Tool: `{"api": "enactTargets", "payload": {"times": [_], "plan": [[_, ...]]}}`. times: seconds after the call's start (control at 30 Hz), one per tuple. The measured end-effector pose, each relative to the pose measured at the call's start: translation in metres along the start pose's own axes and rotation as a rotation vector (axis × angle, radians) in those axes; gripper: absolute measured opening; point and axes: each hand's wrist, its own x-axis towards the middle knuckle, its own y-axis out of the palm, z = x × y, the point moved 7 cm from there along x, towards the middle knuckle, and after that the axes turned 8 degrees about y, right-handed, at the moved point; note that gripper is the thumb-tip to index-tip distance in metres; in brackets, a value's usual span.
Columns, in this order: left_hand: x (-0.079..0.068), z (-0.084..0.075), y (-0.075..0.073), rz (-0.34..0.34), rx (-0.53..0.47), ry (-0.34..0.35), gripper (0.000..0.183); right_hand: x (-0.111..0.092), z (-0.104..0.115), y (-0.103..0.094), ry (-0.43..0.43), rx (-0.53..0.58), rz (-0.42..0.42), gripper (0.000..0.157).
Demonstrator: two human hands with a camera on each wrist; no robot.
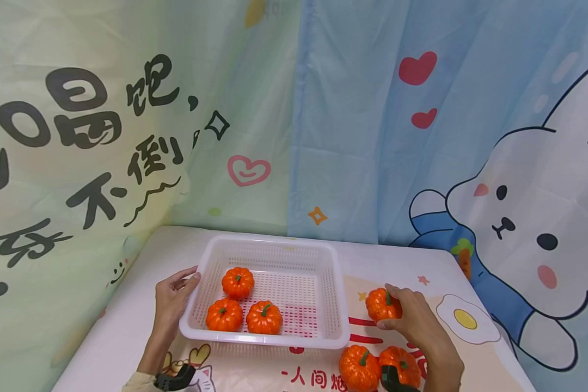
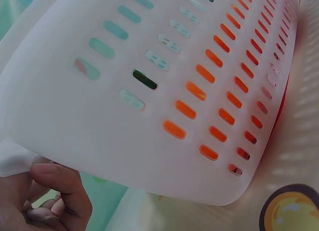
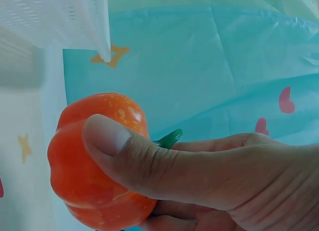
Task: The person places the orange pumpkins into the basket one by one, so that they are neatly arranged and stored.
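A white plastic basket with slotted walls has three small orange pumpkins inside, one of them a front pumpkin, grouped at its left. My left hand pinches the basket's left rim between thumb and curled fingers; in the left wrist view its thumb lies against the rim. To the right of the basket, my right hand grips another orange pumpkin. The right wrist view shows the thumb across the held pumpkin and its green stem beside the fingers. Some fingers are hidden behind it.
Two more pumpkins, a left one and a right one, sit on the table below my right hand, the latter partly behind a black wrist strap. A printed cloth covers the table. Printed curtains hang behind it.
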Motion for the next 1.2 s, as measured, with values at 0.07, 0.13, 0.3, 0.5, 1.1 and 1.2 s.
{"api": "enactTargets", "payload": {"times": [0.07, 0.13, 0.3, 0.5, 1.1, 1.2], "plan": [[0.0, 0.0, 0.0, 0.0, 0.006, 0.0, 0.049, 0.0, 0.002, -0.001, -0.005, 0.001, -0.001, 0.082], [0.0, 0.0, 0.0, 0.001, 0.008, -0.001, 0.049, -0.001, 0.004, -0.002, -0.002, -0.002, 0.0, 0.082], [0.0, 0.0, 0.0, -0.002, 0.005, -0.002, 0.049, -0.002, 0.01, -0.002, 0.009, -0.001, 0.014, 0.082], [0.0, 0.001, 0.0, -0.004, 0.002, -0.011, 0.049, -0.002, 0.015, -0.005, 0.0, -0.005, 0.015, 0.084], [-0.003, -0.004, 0.0, -0.014, 0.02, 0.021, 0.048, -0.004, 0.027, -0.008, -0.01, 0.008, 0.033, 0.088], [-0.003, -0.005, 0.0, -0.016, 0.021, 0.019, 0.048, -0.005, 0.031, -0.008, -0.024, 0.011, 0.041, 0.087]]}}
